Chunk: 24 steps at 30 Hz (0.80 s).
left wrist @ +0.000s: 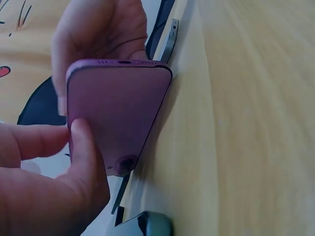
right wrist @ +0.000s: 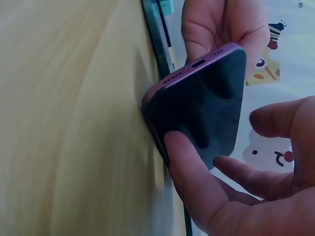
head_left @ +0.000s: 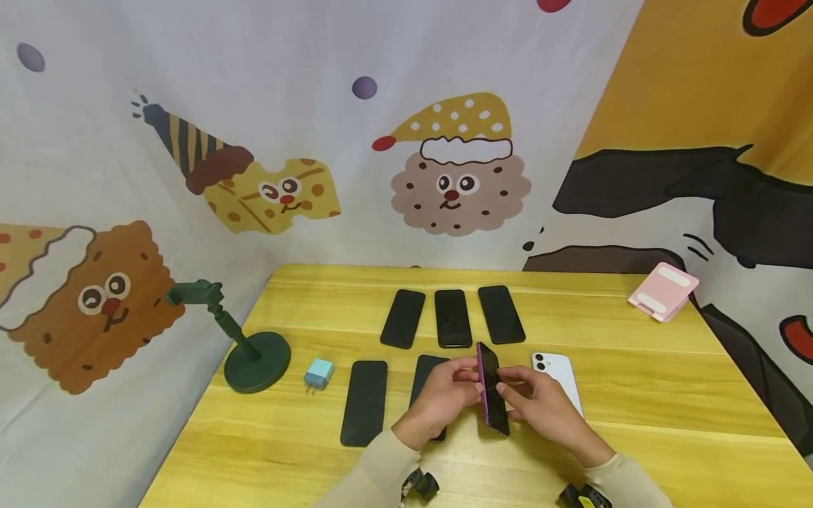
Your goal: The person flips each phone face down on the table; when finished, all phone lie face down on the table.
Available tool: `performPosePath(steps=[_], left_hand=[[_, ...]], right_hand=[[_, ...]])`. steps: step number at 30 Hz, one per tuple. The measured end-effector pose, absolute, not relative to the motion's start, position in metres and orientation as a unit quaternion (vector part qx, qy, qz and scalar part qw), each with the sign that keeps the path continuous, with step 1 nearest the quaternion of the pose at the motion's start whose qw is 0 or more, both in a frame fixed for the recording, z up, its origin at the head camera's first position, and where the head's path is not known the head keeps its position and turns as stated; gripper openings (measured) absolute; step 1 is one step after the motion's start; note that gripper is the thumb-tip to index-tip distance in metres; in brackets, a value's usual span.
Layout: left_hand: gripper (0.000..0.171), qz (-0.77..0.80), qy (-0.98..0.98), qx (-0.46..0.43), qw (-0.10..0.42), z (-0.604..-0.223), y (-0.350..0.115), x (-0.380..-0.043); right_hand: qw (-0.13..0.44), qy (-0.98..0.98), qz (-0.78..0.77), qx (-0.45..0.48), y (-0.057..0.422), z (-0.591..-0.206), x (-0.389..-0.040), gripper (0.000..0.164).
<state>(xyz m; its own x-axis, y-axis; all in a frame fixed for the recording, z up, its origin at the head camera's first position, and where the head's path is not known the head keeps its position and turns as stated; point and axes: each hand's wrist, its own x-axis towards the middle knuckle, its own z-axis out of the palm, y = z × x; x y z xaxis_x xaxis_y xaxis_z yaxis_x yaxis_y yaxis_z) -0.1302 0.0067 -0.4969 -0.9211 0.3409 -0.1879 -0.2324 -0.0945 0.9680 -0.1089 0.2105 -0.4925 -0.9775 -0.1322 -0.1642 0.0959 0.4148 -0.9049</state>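
Note:
A purple phone [head_left: 495, 391] stands tilted on its long side above the table, its dark screen facing my right hand. My left hand [head_left: 447, 391] pinches it by the upper edge; in the left wrist view the thumb [left wrist: 82, 140] lies against the purple back [left wrist: 115, 105]. My right hand [head_left: 540, 402] is at the screen side. Its thumb [right wrist: 184, 152] touches the glass, while the forefinger stands apart from it in the right wrist view. Beneath my left hand lies a dark phone [head_left: 427, 367], partly covered. A white phone [head_left: 562, 374] lies beyond my right hand, camera side up.
Three dark phones, at left [head_left: 403, 319], middle [head_left: 453, 319] and right [head_left: 502, 315], lie along the back. Another dark phone [head_left: 364, 403] lies nearer left. Beside it are a blue charger plug [head_left: 319, 372] and a green stand [head_left: 257, 363]. A pink folding holder [head_left: 663, 291] sits far right.

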Motion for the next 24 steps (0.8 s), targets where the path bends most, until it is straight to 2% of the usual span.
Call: performPosePath(steps=[6, 17, 24], left_hand=[[0.05, 0.767, 0.594, 0.045, 0.238, -0.5, 0.011, -0.13], [0.062, 0.735, 0.616, 0.059, 0.276, -0.501, 0.024, -0.125], [0.058, 0.71, 0.639, 0.063, 0.29, -0.497, 0.029, -0.122]], right_hand=[[0.114, 0.815, -0.568, 0.001, 0.209, -0.49, -0.109, 0.053], [0.12, 0.82, -0.56, 0.003, 0.218, -0.484, -0.109, 0.058], [0.109, 0.825, -0.555, -0.01, 0.229, -0.483, -0.107, 0.055]])
